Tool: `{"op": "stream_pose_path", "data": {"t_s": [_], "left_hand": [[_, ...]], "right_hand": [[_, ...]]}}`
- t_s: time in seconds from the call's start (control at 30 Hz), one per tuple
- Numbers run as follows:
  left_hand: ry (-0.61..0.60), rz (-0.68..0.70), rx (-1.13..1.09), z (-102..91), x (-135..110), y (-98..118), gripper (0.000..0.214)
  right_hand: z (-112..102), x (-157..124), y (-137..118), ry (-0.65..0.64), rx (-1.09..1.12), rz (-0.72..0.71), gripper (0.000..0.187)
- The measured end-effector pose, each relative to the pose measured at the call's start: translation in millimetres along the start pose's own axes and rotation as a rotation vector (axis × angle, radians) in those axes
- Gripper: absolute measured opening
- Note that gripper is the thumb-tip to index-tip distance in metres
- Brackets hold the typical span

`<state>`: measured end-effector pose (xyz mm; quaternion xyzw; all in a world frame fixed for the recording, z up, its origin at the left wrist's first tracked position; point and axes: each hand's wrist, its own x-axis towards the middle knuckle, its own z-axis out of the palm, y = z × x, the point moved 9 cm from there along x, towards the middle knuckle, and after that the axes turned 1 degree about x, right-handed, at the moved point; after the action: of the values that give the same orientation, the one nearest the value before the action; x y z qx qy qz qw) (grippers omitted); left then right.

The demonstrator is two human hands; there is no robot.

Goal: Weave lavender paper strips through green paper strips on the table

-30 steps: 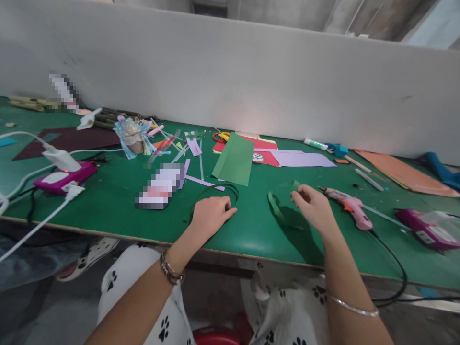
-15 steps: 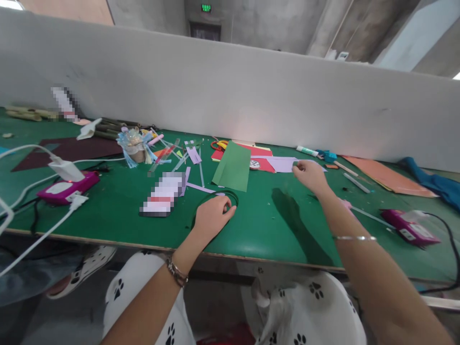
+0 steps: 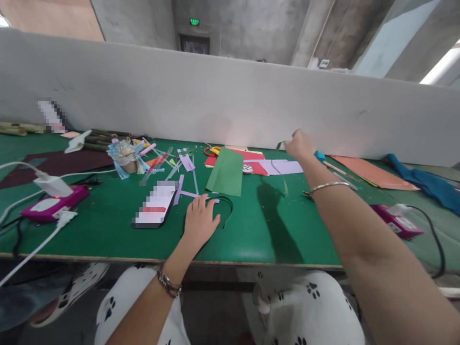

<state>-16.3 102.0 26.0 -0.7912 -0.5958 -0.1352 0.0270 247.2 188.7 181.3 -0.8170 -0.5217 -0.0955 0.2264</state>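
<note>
My left hand [image 3: 201, 219] rests palm down on the green tabletop, its fingers stretched out and open. It covers part of a thin dark curved band [image 3: 230, 207], which looks like a headband, and touches the end of a narrow purple paper strip [image 3: 189, 194]. Raised near the white partition, my right hand [image 3: 301, 144] is closed in a pinch on a thin green strip [image 3: 281, 144]. The strip dangles toward the table, its lower end [image 3: 285, 188] above or on the surface; I cannot tell which. Between the hands lies a folded green paper sheet [image 3: 226, 172].
Left of my hand lies a blurred-out phone [image 3: 155, 203]. Scissors [image 3: 212, 152], red paper [image 3: 257, 167] and purple paper [image 3: 283, 166] lie behind. Magenta power sockets [image 3: 53, 203] with cables are at both sides. A tool tip [image 3: 307, 194] shows beside my right forearm.
My right hand has risen and moved away from me, lifting the green strip off the table area. My left hand has flattened and opened beside the dark band. The view has shifted slightly.
</note>
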Motion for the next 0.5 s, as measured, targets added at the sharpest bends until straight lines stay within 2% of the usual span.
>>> {"op": "stream_pose_path", "data": {"t_s": [0.07,0.1,0.2,0.33,0.4,0.5], "left_hand": [[-0.039,0.018,0.006,2.9,0.4,2.0,0.033],[-0.057,0.025,0.006,4.0,0.6,2.8,0.034],[-0.085,0.034,0.008,4.6,1.1,4.1,0.036],[-0.078,0.018,0.000,1.8,0.8,4.1,0.035],[-0.071,0.016,-0.015,0.4,0.6,4.5,0.035],[-0.069,0.020,-0.020,-0.1,0.7,5.0,0.036]], "right_hand": [[9.9,-11.5,-10.7,-0.003,-0.002,0.007,0.041],[21.1,-18.3,-18.6,-0.041,0.009,-0.008,0.039],[70.5,-43.1,-41.3,-0.233,0.064,-0.015,0.030],[126.7,-78.1,-70.0,-0.391,0.161,0.007,0.054],[143.2,-91.2,-80.1,-0.416,0.202,0.038,0.064],[153.9,-101.8,-86.4,-0.384,0.261,0.110,0.067]]}}
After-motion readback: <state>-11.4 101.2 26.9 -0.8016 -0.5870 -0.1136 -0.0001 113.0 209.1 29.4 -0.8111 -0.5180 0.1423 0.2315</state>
